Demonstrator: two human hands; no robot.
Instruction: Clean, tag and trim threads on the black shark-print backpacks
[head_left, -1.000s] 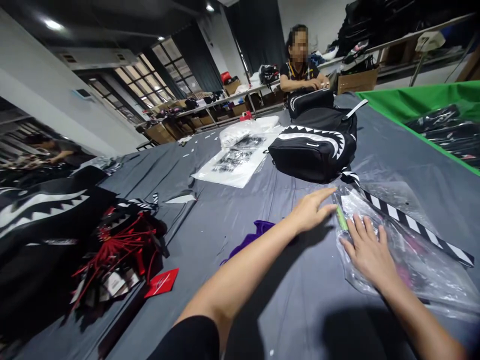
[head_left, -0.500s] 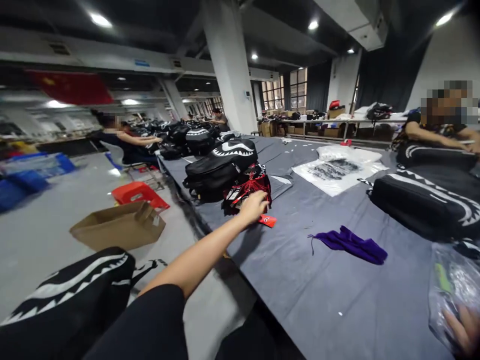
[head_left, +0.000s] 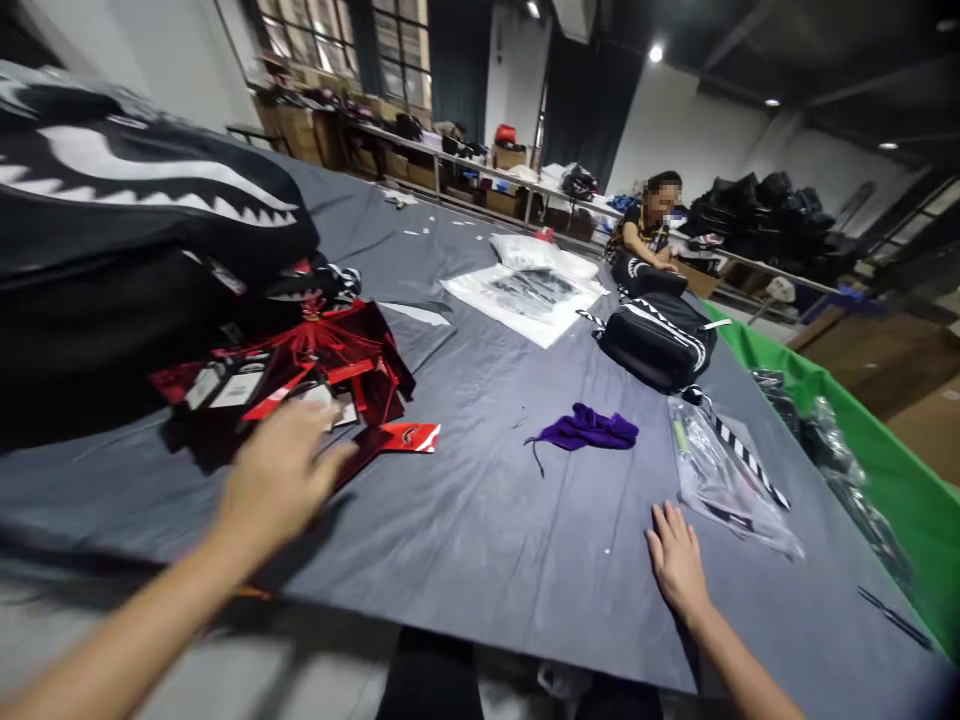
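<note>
My left hand (head_left: 281, 475) reaches over a bundle of red and black tags (head_left: 352, 365) with strings, its fingers apart at the near edge; whether they touch a tag is unclear. A red tag (head_left: 411, 437) sticks out to the right. My right hand (head_left: 679, 560) lies flat on the grey cloth-covered table (head_left: 480, 540), fingers spread. Just beyond it is a clear plastic bag (head_left: 724, 470) with a black-and-white striped strap (head_left: 742, 455) beside it. A purple cloth pouch (head_left: 589, 430) lies between the hands.
Black bags with white shark teeth (head_left: 172, 190) are piled at the left. Another such bag (head_left: 656, 340) stands at the back right, near a person (head_left: 645, 225). White printed sheets (head_left: 532, 295) lie mid-table. A green-sided bin (head_left: 847, 430) and dark tweezers (head_left: 895, 616) are at the right.
The view has turned right and come closer to the tags. My left hand remains by the tag bundle. My right hand, earlier at the plastic bag, now rests on the table in front of it.
</note>
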